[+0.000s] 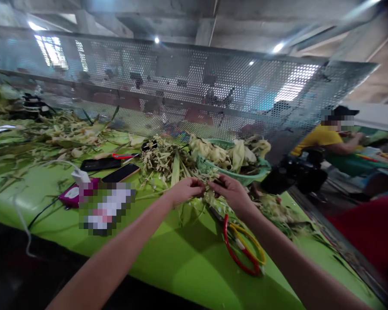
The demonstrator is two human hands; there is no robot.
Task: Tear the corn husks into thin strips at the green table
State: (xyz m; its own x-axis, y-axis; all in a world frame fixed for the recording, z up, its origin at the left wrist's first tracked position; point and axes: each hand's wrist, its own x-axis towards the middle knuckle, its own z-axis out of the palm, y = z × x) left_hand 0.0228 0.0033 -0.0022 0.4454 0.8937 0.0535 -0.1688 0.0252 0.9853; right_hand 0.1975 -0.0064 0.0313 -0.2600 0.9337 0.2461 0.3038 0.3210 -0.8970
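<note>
My left hand [186,191] and my right hand [233,193] meet above the green table, thumbs and fingers pinched close together. Between them is a pale green plant sprig [210,196], its thin ends hanging below the fingers; its kind is unclear. Just under my right wrist lie scissors with a red and a yellow handle loop [225,232], blades partly hidden by the sprig. Behind my hands, a heap of dry plant cuttings [161,161] rests against a light green basket [257,174] filled with wilted, pale yellowish leaves [236,156].
Two dark phones, one here [121,173], a blurred-out device [108,211] and a purple power socket [79,193] with cables lie left. Plant scraps [67,137] cover the far left. A perforated metal panel [168,86] stands behind. A person in yellow [323,137] sits right.
</note>
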